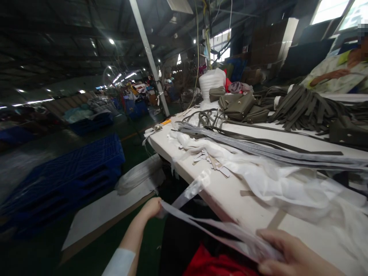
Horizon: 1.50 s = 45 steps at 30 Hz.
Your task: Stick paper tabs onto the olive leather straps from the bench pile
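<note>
A long, pale translucent plastic strip (207,226) stretches between my two hands below the table's edge. My left hand (153,208) is closed around its far end, off the table's left side, with a loose tail (192,188) of the strip reaching up over the edge. My right hand (296,251), at lower right, pinches the near end, where the strip is bunched between thumb and fingers. Beyond lie crumpled white sheeting (273,180) and small paper scraps (212,163) on the white table (184,163).
Dark olive straps (304,109), olive pouches (240,105) and clear-wrapped strips (258,147) cover the table's far side. A foam roll (212,84) stands behind. To the left are a white board (106,214) and blue pallets (71,165). A person's arm (330,76) shows at far right.
</note>
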Each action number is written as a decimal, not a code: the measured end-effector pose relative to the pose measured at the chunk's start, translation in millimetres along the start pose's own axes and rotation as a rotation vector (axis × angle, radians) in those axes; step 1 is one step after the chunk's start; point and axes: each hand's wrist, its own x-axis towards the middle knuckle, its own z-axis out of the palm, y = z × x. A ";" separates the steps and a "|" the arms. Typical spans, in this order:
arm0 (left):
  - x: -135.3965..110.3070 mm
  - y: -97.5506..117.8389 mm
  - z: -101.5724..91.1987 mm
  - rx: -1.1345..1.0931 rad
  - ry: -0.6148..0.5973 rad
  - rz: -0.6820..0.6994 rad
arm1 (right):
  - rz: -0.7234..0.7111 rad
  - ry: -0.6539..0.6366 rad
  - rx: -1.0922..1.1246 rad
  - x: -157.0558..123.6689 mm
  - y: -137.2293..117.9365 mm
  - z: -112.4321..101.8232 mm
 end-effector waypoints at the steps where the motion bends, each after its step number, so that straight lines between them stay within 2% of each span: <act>1: 5.0 -1.8 -1.8 0.044 0.056 -0.027 | 0.039 -0.042 0.001 11.5 -3.2 4.9; 4: 17.3 11.4 3.3 0.140 0.168 -0.018 | 0.101 -0.048 0.047 42.5 -3.9 16.7; 7: 7.5 48.2 23.7 0.180 0.164 0.174 | 0.160 -0.003 0.079 56.3 2.4 24.2; 9: -13.2 80.3 42.5 0.148 0.064 0.427 | 0.200 -0.013 0.080 57.5 3.4 28.2; 11: -37.0 111.7 62.5 0.005 -0.169 0.857 | 0.225 -0.049 0.103 56.5 1.9 31.8; 12: -47.0 125.2 71.8 -0.031 -0.276 0.961 | 0.222 -0.066 0.125 55.6 1.4 33.2; 13: -54.4 136.5 79.9 -0.054 -0.375 1.005 | 0.213 -0.076 0.145 54.3 1.8 34.0; 16: -58.7 154.4 92.3 -0.083 -0.686 0.906 | 0.184 -0.097 0.170 45.9 10.4 32.7; 18: -50.2 154.8 89.7 -0.078 -0.780 0.827 | 0.222 -0.147 0.221 35.8 20.5 29.6; 21: -34.1 147.1 78.5 -0.009 -0.731 0.791 | 0.302 -0.241 0.339 18.5 34.4 25.4; 24: -22.7 138.3 74.2 0.064 -0.714 0.765 | 0.330 -0.256 0.347 6.0 43.3 25.1; 29: -8.7 126.6 89.4 0.163 -0.694 0.716 | 0.299 -0.283 0.264 -7.8 53.9 32.0; 34: 3.3 107.0 99.4 0.241 -0.711 0.656 | 0.282 -0.393 0.254 -28.9 60.5 41.4; 38: 0.1 97.6 98.1 0.304 -0.777 0.632 | 0.310 -0.333 0.187 -41.5 60.4 46.2; 41: -19.9 112.5 103.2 0.290 -0.864 0.726 | 0.292 -0.274 0.099 -37.5 53.3 48.3; 43: -40.8 132.0 114.1 0.167 -0.876 0.891 | 0.262 -0.262 0.032 -28.5 45.8 49.9; 45: -61.8 152.1 129.5 0.028 -0.829 1.050 | 0.233 -0.245 -0.029 -18.6 39.0 51.1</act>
